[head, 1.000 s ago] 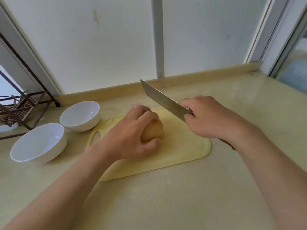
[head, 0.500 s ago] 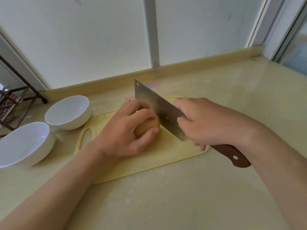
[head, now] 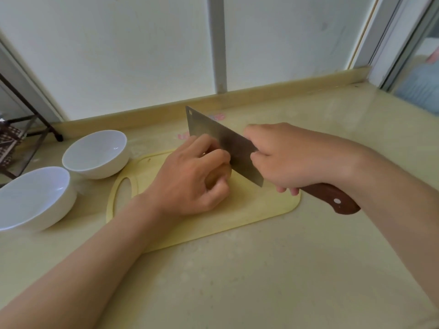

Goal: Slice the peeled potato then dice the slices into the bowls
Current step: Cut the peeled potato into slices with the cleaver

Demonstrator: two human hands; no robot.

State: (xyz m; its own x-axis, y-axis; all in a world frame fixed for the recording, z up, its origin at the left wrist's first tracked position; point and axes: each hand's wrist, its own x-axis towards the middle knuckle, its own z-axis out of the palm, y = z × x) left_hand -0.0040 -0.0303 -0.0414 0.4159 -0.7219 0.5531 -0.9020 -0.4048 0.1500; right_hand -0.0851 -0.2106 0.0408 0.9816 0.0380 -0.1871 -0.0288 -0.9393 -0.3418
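Observation:
On the pale yellow cutting board [head: 249, 210] lies a peeled potato [head: 219, 175], mostly hidden under my left hand [head: 190, 181], whose curled fingers hold it down. My right hand [head: 292, 157] grips a cleaver [head: 223, 141] by its brown wooden handle. The wide steel blade stands edge down against the potato's right end, right beside my left fingertips. Two empty white bowls stand left of the board: the far bowl [head: 95, 154] and the near bowl [head: 33, 198].
A dark metal wire rack [head: 16, 136] stands at the far left edge of the beige counter [head: 237, 281]. A low backsplash [head: 142, 117] and a white wall close off the back. A window frame rises at the far right.
The cleaver came down from a raised, tilted position to stand edge down at the potato's right end. My left hand has stayed on the potato. The camera tilted a little.

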